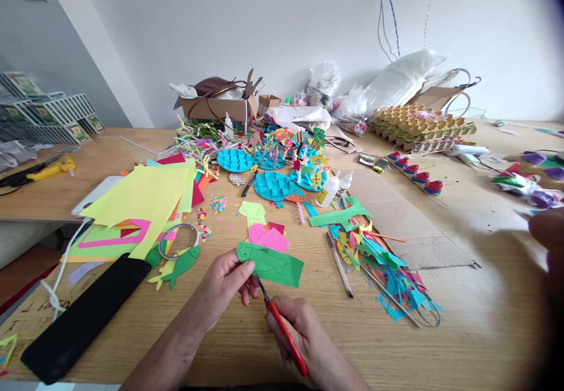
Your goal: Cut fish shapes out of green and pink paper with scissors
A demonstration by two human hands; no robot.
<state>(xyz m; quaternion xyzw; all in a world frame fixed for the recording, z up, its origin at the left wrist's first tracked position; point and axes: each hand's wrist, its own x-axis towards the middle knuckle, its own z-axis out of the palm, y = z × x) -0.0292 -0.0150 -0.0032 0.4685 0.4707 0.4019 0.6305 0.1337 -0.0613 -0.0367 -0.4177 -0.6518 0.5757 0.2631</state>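
Observation:
Between the thumb and fingers of my left hand [233, 282] is a strip of green paper [282, 266] with a fish outline drawn on it. My right hand [297, 329] is closed round the handles of red scissors [282, 331]. The scissor blades reach the paper's lower edge, close to my left fingertips; how far they are parted I cannot tell. Just beyond the strip lie pink paper pieces [271, 238] and a pale yellow piece [252, 209] with a drawn fish. To the left, a cut-out green fish [184, 263] rests beside a tape ring [196, 235].
Stacked coloured paper [136, 197] and a black case [88, 317] occupy the left. At right lie a pen [339, 264], paper scraps [403, 288] and cardboard [405, 226]. Blue round craft bases [275, 185] and glue bottles [328, 190] stand farther back. A blurred hand [549, 232] shows at the right edge.

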